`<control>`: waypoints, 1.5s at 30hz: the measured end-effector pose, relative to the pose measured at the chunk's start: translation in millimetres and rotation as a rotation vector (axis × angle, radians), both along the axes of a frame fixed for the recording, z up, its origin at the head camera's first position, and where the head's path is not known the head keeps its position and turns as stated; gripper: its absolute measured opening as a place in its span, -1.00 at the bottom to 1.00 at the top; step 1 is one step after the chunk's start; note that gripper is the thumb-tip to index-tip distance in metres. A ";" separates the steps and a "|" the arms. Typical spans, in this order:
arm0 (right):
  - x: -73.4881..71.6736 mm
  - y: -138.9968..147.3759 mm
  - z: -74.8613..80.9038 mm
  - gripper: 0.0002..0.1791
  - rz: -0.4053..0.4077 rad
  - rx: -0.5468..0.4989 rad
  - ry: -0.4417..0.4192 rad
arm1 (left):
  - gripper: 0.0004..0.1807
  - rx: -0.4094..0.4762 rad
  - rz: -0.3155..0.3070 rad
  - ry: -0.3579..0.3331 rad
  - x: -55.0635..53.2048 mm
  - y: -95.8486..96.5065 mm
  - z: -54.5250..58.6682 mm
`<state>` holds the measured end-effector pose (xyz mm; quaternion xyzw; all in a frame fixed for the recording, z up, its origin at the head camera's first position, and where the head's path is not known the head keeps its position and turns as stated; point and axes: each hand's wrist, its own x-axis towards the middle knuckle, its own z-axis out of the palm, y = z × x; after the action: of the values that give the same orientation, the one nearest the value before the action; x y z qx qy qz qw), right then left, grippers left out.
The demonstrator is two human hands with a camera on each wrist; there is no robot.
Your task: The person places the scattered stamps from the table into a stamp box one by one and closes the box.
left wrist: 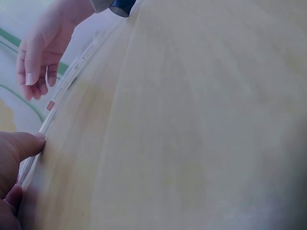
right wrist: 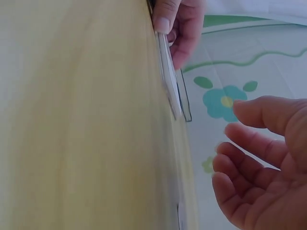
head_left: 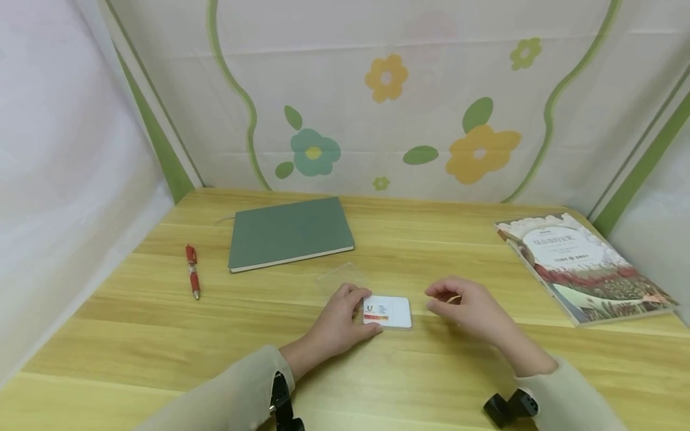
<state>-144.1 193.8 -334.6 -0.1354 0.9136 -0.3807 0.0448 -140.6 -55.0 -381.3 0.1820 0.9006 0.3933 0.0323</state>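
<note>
My left hand (head_left: pixel 336 317) grips a small card box (head_left: pixel 400 313) at its left end, thumb on the near edge and fingers on the far edge. White cards fill it, the top one printed with a logo and an orange-red strip. In the right wrist view the box (right wrist: pixel 169 79) appears edge-on, low at the tabletop. Behind the left fingers lies a clear plastic lid (head_left: pixel 338 276), partly hidden by that hand. My right hand (head_left: pixel 466 305) hovers just right of the box with loosely bent fingers and nothing in them.
A green notebook (head_left: pixel 291 233) lies at the back left of the wooden table (head_left: pixel 399 383), with a red pen (head_left: pixel 193 272) to its left. On the right is a book with a floral cover (head_left: pixel 584 266). A flower-printed curtain (head_left: pixel 345 78) hangs behind the table.
</note>
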 end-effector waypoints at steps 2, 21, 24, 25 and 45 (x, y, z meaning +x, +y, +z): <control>1.2 5.9 -0.5 -0.73 0.009 0.009 0.003 | -0.36 -0.003 0.001 0.001 -0.1 -0.5 0.0; -0.4 53.9 -18.7 -0.66 0.074 0.164 0.041 | -0.34 -0.014 -0.003 0.024 0.5 -3.5 -2.1; -3.4 58.9 -21.8 -0.68 0.078 0.123 0.006 | -0.34 -0.015 -0.008 0.025 0.8 -3.3 -2.1; -4.0 60.1 -22.5 -0.69 0.074 0.109 -0.008 | -0.34 -0.016 -0.008 0.026 1.0 -3.0 -2.1; -7.8 62.1 -25.6 -0.76 -0.004 0.013 -0.102 | -0.35 -0.023 -0.007 0.048 2.5 0.0 0.8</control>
<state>-151.9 255.9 -360.2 -0.1139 0.9128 -0.3814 0.0915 -138.0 -55.0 -380.5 0.1940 0.9050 0.3783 0.0140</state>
